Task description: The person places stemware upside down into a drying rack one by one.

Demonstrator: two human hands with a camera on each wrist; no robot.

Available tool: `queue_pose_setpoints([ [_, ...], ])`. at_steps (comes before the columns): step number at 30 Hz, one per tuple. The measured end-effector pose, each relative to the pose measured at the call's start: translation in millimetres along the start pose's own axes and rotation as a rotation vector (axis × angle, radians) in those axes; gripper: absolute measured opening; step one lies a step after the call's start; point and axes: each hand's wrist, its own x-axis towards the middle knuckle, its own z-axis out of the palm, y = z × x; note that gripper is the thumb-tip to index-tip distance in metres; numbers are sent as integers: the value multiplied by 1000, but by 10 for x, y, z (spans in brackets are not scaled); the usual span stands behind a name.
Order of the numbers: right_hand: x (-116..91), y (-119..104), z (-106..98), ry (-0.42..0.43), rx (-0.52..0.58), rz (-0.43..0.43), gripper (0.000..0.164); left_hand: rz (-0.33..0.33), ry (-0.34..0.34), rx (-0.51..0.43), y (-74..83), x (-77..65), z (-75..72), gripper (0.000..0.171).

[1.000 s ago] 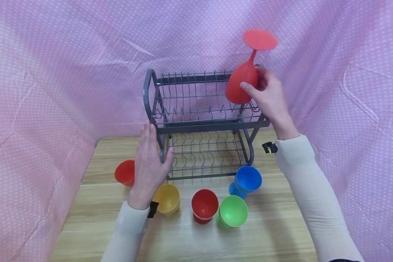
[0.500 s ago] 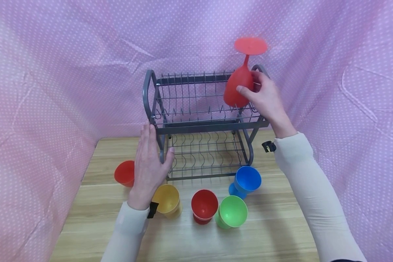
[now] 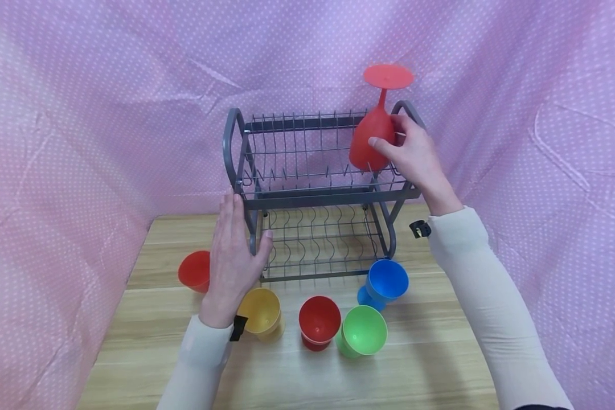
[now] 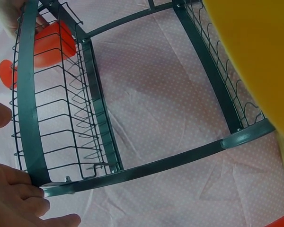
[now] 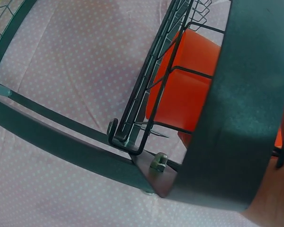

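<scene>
My right hand [image 3: 420,156] grips a red plastic goblet [image 3: 371,139] by its bowl, thumb in front and fingers behind. The goblet is upside down, foot uppermost, its rim down among the wires at the right end of the upper tier of a grey two-tier dish rack [image 3: 307,200]. Through the rack's wires, the right wrist view shows the red bowl [image 5: 184,104] in the upper tier. My left hand [image 3: 230,256] rests with straight fingers against the rack's left side frame, thumb apart. Its fingers [image 4: 23,189] touch the frame corner in the left wrist view.
Upright on the wooden table [image 3: 410,364] stand a yellow goblet [image 3: 261,310], a dark red one [image 3: 320,319], a green one [image 3: 365,330] and a blue one [image 3: 388,280]. Another red cup [image 3: 195,270] is partly hidden by my left hand. Pink dotted cloth [image 3: 133,114] surrounds the table.
My right hand has lowered the upside-down red goblet, shifting it slightly left, deeper into the upper tier. The left hand has stayed against the frame.
</scene>
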Motion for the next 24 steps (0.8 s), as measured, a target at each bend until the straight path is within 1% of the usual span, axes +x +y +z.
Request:
queue_pose_setpoints([
  [9,14,24,7,-14,-31,11,77,-3,-6,-3,-16,6,18,83],
  [11,11,26,5,-16,-15,16,79,-2,-8,-3,-20,6,24,83],
  [14,-15,25,-5,-6,39,21,81,0,-9,-3,-23,7,31,83],
  [17,-74,23,-26,24,85,-11,80,3,-7,-5,-27,9,33,83],
  [24,-291,17,-71,95,98,-116,74,6,9,-7,-46,6,30,82],
])
